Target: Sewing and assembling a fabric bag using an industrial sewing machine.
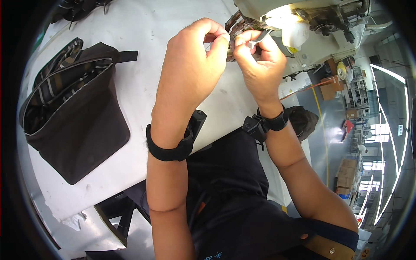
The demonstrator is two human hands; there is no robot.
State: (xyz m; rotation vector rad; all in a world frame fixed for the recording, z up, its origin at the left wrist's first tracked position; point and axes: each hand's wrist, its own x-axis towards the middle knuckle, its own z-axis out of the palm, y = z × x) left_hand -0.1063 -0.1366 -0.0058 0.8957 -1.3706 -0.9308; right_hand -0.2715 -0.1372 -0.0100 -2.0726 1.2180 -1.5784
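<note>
My left hand (193, 65) is raised near the top of the view, its thumb and index fingertip pinched together. What lies between them, if anything, is too small to make out. Close beside it, my right hand (262, 69) is closed with bent fingers around a small grey flat piece (262, 36), partly hidden by the fingers. Both hands are just in front of the sewing machine (318, 26), whose lamp glows brightly. A dark brown zip pouch (86, 117) with a striped lining lies unzipped on the table to the left.
The white table (143, 130) spreads under the hands and pouch. Dark items (78, 11) lie at its far left corner. A dark bundle (302, 121) sits beyond my right wrist. Cardboard boxes (346, 175) and shelves stand across the floor at the right.
</note>
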